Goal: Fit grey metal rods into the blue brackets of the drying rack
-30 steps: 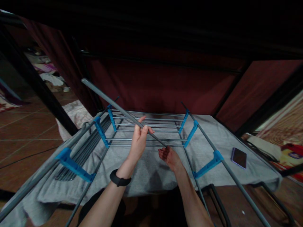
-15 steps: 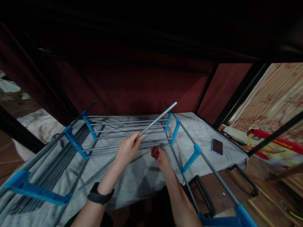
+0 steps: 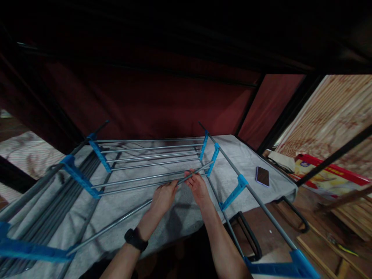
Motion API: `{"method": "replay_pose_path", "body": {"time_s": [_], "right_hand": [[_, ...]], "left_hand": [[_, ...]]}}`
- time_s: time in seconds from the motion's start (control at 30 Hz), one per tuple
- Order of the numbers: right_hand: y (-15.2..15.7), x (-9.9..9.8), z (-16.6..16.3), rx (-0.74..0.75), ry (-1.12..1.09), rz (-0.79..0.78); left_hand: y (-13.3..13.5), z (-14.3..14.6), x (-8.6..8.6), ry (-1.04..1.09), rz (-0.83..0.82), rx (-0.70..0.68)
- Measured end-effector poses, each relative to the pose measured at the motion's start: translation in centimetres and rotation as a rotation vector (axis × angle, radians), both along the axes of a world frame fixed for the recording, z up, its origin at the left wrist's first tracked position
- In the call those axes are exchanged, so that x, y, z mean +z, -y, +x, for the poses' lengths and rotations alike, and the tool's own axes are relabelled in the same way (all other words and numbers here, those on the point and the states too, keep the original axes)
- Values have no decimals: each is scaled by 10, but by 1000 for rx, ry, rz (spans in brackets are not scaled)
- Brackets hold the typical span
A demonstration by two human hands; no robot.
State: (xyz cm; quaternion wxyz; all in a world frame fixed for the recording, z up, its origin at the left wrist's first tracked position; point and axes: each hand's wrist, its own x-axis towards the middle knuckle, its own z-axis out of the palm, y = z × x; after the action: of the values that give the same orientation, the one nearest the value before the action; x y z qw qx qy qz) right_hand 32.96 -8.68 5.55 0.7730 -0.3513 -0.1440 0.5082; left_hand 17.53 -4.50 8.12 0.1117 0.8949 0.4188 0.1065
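My left hand (image 3: 163, 197) and my right hand (image 3: 197, 185) both grip a long grey metal rod (image 3: 122, 219). The rod runs from lower left up to a blue plastic bracket (image 3: 214, 157) of a drying rack frame (image 3: 151, 162). Its upper tip sits close to that bracket; I cannot tell if it is seated. A black watch is on my left wrist. The rack lies over a grey cloth (image 3: 180, 211) on a low surface, with several thin rods fixed between blue brackets.
A phone (image 3: 262, 176) lies on the grey cloth at the right. A bundle of dark rods (image 3: 43, 217) lies along the left side. Black frame legs (image 3: 250, 240) stand below. A red box (image 3: 328, 176) and wooden boards lie on the floor at right.
The rod swung from pointing up-left, through up-right, down to nearly level by the right bracket. My right hand, open before, has closed on the rod. The camera turned right.
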Motion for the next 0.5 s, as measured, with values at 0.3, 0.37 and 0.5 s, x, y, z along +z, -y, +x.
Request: {"method": "replay_pose_path", "body": {"time_s": [0.3, 0.37, 0.5], "right_hand": [[-7, -4, 16, -74, 51, -45], [-11, -4, 21, -95, 40, -44], [-23, -2, 26, -61, 35, -43]], "left_hand": [[-17, -28, -12, 11, 174, 37], [-28, -48, -12, 30, 199, 82], [-45, -82, -11, 89, 213, 154]]}}
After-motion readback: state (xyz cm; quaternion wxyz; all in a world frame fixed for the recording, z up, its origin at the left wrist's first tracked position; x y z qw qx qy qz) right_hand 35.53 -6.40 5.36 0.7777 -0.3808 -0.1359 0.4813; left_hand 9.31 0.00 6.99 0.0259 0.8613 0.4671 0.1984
